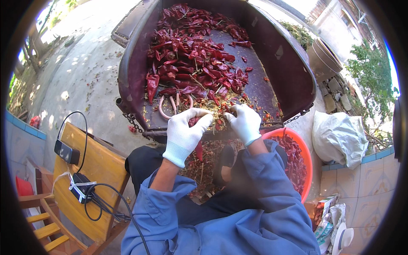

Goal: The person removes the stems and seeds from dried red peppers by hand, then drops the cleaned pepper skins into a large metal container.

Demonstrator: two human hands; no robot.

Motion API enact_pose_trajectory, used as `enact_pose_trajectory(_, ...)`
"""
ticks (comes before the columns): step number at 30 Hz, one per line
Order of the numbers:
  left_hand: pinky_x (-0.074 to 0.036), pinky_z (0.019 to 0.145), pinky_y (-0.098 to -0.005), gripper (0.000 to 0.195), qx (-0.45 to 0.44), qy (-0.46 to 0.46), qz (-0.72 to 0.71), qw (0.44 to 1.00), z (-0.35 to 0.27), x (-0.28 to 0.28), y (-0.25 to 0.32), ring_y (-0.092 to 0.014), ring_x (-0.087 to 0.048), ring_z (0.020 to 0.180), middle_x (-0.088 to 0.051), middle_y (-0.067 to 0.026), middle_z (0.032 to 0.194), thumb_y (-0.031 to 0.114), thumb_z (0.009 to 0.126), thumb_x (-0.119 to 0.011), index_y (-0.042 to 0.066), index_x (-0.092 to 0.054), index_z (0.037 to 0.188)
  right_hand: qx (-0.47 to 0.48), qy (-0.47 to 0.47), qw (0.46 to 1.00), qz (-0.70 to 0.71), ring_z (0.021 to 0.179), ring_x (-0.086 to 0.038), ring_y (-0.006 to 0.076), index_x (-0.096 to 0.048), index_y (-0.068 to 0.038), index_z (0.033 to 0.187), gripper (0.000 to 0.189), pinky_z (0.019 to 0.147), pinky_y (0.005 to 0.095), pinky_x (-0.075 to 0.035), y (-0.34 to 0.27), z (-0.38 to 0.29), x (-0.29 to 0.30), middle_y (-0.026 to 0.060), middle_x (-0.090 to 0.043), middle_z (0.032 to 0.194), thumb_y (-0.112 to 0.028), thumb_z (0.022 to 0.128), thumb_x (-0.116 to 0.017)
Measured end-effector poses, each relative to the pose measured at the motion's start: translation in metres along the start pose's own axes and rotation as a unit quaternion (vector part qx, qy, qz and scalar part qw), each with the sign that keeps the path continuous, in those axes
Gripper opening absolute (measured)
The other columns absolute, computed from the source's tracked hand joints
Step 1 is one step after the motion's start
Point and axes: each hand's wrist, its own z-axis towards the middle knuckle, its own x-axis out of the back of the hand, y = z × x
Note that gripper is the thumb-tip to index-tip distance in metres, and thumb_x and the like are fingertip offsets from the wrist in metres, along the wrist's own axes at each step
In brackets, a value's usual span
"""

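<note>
A heap of dried red chili peppers (pixel 194 63) lies in a dark red metal cargo bed (pixel 274 57). At the bed's near edge my left hand (pixel 189 130), in a white knitted glove, is closed around a dried red pepper, whose tip hangs below the palm. My right hand (pixel 245 122), gloved alike, is just to its right with thumb and forefinger pinched together; whether something small is between them cannot be told. Scissors with pink handles (pixel 172 106) lie beyond my left hand, their blades hidden. Yellow seeds and pepper scraps (pixel 220 111) are scattered around the fingertips.
An orange-red basin (pixel 307 159) of dried peppers stands below right. Stalks and debris (pixel 204 165) lie between the feet. A wooden chair (pixel 89 178) at left bears black devices and cables; one cable runs to the clothing. A white sack (pixel 339 137) is at right.
</note>
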Motion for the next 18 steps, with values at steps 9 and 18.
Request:
enact_pose_trajectory(9,-0.051,0.068,-0.022,0.018,-0.014,0.002,0.014,1.0,0.0,0.0,-0.003,-0.005,-0.062,0.074,-0.071,-0.0015,0.081,0.012,0.09,-0.071,-0.003,-0.073,0.1,-0.039,0.023,0.972,0.23,0.083,-0.07,0.0268,-0.075,-0.01,0.091,0.019,0.075,0.0356,-0.055,0.01,0.001,0.011,0.0119,-0.071,0.091,-0.025,0.079,-0.076)
enact_pose_trajectory(18,-0.053,0.075,-0.0238,0.02,0.007,-0.004,0.052,0.999,0.001,-0.005,-0.006,-0.007,-0.066,0.079,-0.073,-0.0046,0.085,0.01,0.087,-0.072,-0.003,-0.074,0.102,-0.161,-0.059,0.842,0.511,0.068,-0.065,0.0103,-0.062,0.004,0.112,0.027,0.061,0.0256,-0.054,-0.02,-0.015,0.052,0.0087,-0.071,0.088,-0.005,0.088,-0.07)
